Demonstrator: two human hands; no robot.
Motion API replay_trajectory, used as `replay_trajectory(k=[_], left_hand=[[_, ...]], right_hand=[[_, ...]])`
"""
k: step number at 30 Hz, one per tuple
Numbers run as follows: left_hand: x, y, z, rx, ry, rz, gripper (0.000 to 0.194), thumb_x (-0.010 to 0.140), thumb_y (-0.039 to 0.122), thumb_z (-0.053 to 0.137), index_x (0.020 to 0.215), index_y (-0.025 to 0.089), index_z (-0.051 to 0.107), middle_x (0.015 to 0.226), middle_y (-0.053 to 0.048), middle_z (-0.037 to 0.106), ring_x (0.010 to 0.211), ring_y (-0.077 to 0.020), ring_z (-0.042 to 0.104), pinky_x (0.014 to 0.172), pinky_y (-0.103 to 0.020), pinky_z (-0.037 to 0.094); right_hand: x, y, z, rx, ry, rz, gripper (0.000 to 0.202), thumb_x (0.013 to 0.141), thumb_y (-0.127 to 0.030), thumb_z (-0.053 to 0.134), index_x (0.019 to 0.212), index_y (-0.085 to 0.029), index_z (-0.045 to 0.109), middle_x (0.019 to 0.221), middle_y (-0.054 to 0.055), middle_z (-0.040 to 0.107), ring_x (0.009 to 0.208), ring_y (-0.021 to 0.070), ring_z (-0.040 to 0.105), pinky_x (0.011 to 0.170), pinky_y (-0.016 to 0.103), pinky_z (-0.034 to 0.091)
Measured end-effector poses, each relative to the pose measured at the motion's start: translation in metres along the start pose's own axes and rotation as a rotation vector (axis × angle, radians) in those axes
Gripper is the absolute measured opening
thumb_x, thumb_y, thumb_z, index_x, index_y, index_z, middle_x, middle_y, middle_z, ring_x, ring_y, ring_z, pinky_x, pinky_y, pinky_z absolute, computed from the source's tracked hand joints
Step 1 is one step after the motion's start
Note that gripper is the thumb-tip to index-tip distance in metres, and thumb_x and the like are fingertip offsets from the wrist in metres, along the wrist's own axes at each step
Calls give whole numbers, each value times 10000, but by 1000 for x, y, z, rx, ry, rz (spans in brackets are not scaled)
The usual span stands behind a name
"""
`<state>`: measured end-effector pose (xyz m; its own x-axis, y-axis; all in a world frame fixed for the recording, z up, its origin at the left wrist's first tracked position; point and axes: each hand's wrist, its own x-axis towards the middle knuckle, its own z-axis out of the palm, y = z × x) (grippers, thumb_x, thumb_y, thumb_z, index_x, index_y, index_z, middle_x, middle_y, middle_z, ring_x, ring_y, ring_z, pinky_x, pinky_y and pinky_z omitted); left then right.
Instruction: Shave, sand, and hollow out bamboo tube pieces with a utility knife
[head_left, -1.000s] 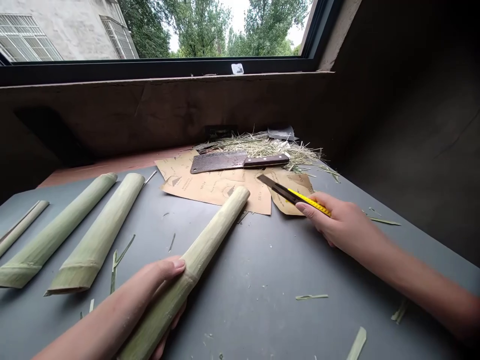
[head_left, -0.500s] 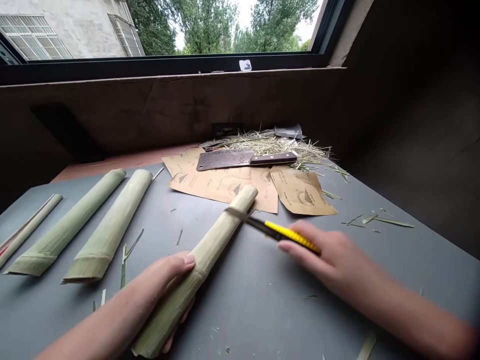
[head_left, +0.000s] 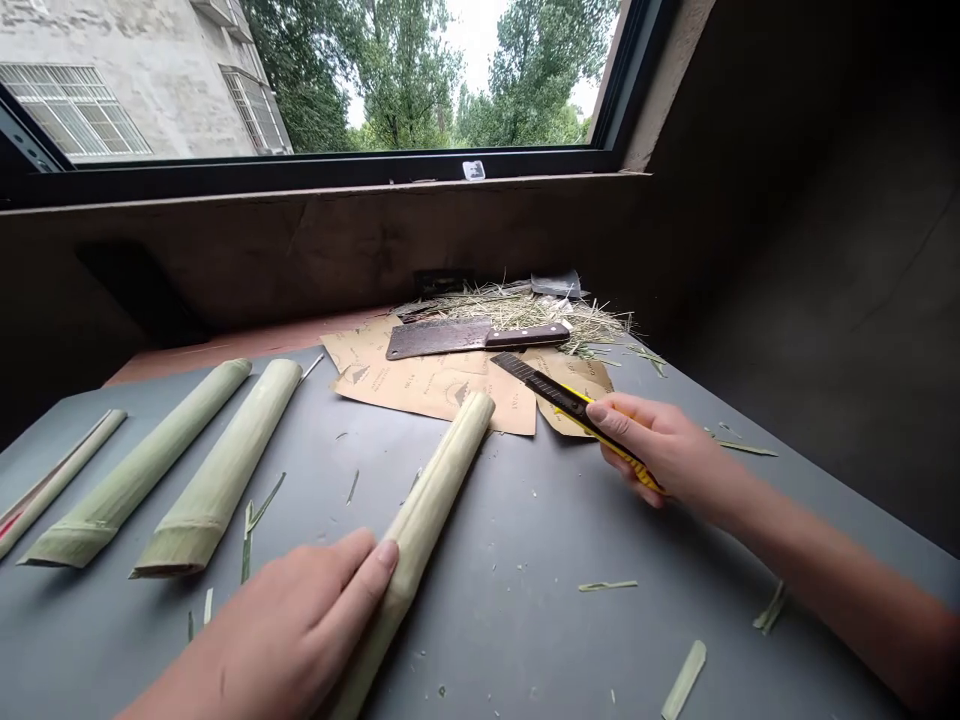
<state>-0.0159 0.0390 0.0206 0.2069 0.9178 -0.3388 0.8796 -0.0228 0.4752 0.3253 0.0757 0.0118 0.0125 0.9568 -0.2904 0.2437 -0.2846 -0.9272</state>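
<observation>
My left hand (head_left: 307, 625) is closed around a pale green bamboo piece (head_left: 431, 510), thumb along its upper side; the lower end is partly hidden by the hand. The bamboo slants away from me over the grey table (head_left: 517, 620). In my right hand (head_left: 652, 445) is a yellow and black utility knife (head_left: 574, 405), its blade out and pointing up and left. The blade is apart from the bamboo, above the brown sandpaper sheets (head_left: 427, 385). Two wider bamboo pieces (head_left: 225, 465) and a narrower one lie to the left.
A cleaver (head_left: 442, 338) rests on the sandpaper at the back. Behind it is a heap of bamboo shavings (head_left: 525, 305). Loose slivers (head_left: 684, 680) are scattered over the table. A window (head_left: 420, 80) stands beyond the far wall.
The knife has come off the bamboo and moved right and up. My left hand has shifted its grip, its back now turned upward. A cut sliver now lies near the front right.
</observation>
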Motion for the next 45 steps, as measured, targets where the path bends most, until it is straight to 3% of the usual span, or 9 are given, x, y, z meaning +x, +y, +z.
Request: replay_trajectory(k=[4, 7, 11, 19, 23, 26, 30, 35, 45], left_hand=[[1, 10, -13, 527, 43, 139, 373, 950, 323, 335, 908, 215, 689, 707, -61, 660, 635, -251, 656, 593, -340, 477], [28, 24, -22, 825, 162, 598, 636, 854, 10, 335, 1408, 264, 517, 1243, -120, 662, 995, -258, 686, 791, -363, 529], [83, 44, -33, 885, 85, 908, 729, 760, -29, 492, 1413, 294, 533, 1586, -110, 390, 1468, -355, 327, 1138, -523, 339], [108, 25, -53, 825, 113, 829, 481, 897, 124, 529, 1351, 275, 579, 1595, -84, 384, 1505, -339, 239, 1205, -544, 190], [86, -4, -62, 765, 113, 671, 380, 898, 309, 595, 1261, 197, 590, 1357, -119, 602, 1315, -307, 493, 1135, -452, 321], [55, -17, -50, 707, 114, 495, 345, 970, 471, 448, 1036, 177, 617, 1000, -94, 694, 931, -256, 655, 829, -349, 477], [6, -11, -8, 639, 149, 274, 387, 1014, 484, 276, 943, 191, 519, 734, -62, 664, 660, -267, 661, 538, -319, 355], [-23, 5, 19, 532, 44, 71, 355, 1010, 497, 217, 850, 242, 404, 690, -46, 660, 650, -288, 683, 518, -311, 212], [-24, 2, 13, 441, -83, 5, 385, 984, 534, 180, 878, 246, 412, 751, -67, 685, 725, -311, 683, 583, -330, 287]], right_hand=[[7, 0, -16, 257, -132, 69, 419, 908, -619, 558, 802, -221, 481, 494, -89, 444, 277, 30, 272, 296, 167, 148], [8, -1, -27, 366, -243, 68, 406, 934, -602, 491, 800, -219, 488, 434, -114, 351, 258, 30, 176, 278, 166, 144], [0, -2, -31, 448, -354, -14, 498, 936, -657, 395, 670, -236, 387, 339, -121, 236, 212, 53, 141, 264, 181, 155], [-13, -8, -20, 391, -335, -97, 524, 952, -674, 331, 654, -244, 351, 358, -122, 222, 249, 69, 127, 327, 219, 187], [-18, -13, -12, 268, -235, -116, 490, 951, -657, 350, 691, -245, 398, 421, -109, 269, 307, 81, 188, 387, 253, 224], [-19, -13, -5, 150, -86, -181, 485, 951, -674, 299, 756, -250, 430, 470, -93, 329, 354, 103, 270, 432, 274, 271], [-21, -8, 9, -142, 88, -249, 457, 911, -663, 479, 739, -240, 461, 525, -46, 477, 454, 133, 418, 499, 287, 309], [-22, 3, 29, -504, 124, -294, 415, 850, -594, 626, 689, -234, 495, 591, -22, 504, 562, 161, 428, 534, 292, 254], [-11, 8, 20, -678, 94, -251, 474, 933, -646, 433, 692, -239, 463, 565, -24, 530, 534, 167, 499, 524, 288, 320]])
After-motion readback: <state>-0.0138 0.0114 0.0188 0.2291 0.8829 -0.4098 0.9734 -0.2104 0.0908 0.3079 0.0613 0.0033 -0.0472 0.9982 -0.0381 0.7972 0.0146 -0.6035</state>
